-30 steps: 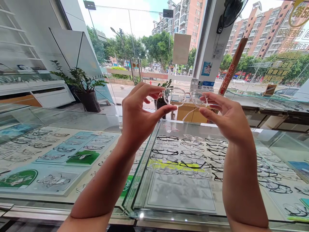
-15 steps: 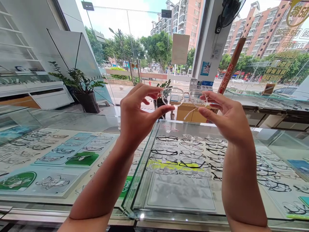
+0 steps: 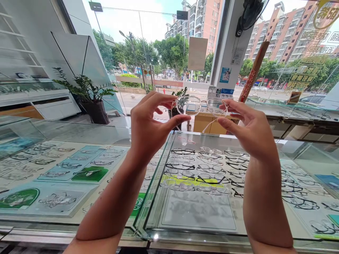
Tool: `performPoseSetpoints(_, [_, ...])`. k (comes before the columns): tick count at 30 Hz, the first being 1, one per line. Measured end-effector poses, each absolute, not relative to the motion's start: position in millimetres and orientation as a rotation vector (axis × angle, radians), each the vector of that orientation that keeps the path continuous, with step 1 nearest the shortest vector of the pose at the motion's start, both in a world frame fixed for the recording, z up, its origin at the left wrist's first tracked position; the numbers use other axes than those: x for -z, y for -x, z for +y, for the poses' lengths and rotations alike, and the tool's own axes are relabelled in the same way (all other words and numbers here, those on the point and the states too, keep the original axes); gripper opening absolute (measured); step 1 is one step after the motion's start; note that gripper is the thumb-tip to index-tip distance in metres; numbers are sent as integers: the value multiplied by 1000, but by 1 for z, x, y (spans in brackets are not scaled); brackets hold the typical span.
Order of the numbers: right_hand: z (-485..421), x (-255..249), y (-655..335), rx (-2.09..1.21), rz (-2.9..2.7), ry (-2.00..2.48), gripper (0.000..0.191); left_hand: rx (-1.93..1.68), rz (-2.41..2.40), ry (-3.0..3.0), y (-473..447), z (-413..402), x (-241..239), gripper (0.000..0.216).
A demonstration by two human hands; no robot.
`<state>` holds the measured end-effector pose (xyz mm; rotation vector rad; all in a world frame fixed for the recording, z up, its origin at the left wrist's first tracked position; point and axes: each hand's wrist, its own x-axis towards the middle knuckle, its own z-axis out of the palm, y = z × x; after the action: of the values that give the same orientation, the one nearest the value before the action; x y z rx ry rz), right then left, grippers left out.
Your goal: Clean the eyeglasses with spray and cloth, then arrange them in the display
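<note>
Both my hands hold up a pair of clear-rimmed eyeglasses above the far edge of the display case. My left hand grips the left end of the frame, its thumb below the left lens and its fingers behind the rim. At the other end, my right hand pinches the right hinge area between thumb and fingers. The temples are unfolded, and one slants down below the right lens. Street and shop show through the lenses. Part of the left side of the frame is hidden by my fingers.
Beneath my arms, a glass display case holds several rows of eyeglasses. Another glass case adjoins on the left. Beyond stand a potted plant, a wooden counter, a leaning red-patterned pole and large windows.
The eyeglasses have tipped slightly, so their temples hang lower and show more below the lenses. My left hand has shifted very slightly left; the grip is the same.
</note>
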<state>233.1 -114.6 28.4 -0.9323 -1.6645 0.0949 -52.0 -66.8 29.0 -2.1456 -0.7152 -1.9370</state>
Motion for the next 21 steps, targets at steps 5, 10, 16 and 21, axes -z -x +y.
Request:
performPoseSetpoints(5, [-114, -28, -233, -99, -1664, 928, 57, 1928, -709, 2143, 52, -68, -29, 46])
performPoseSetpoints(10, [-114, -27, -232, -96, -1668, 925, 56, 1926, -715, 2134, 52, -67, -30, 47])
performPoseSetpoints(16, [-115, -27, -231, -49, -1651, 931, 55, 1914, -712, 2148, 54, -66, -30, 49])
performPoseSetpoints(21, [-115, -25, -230, 87, -1660, 930, 53, 1892, -735, 2184, 56, -64, -31, 48])
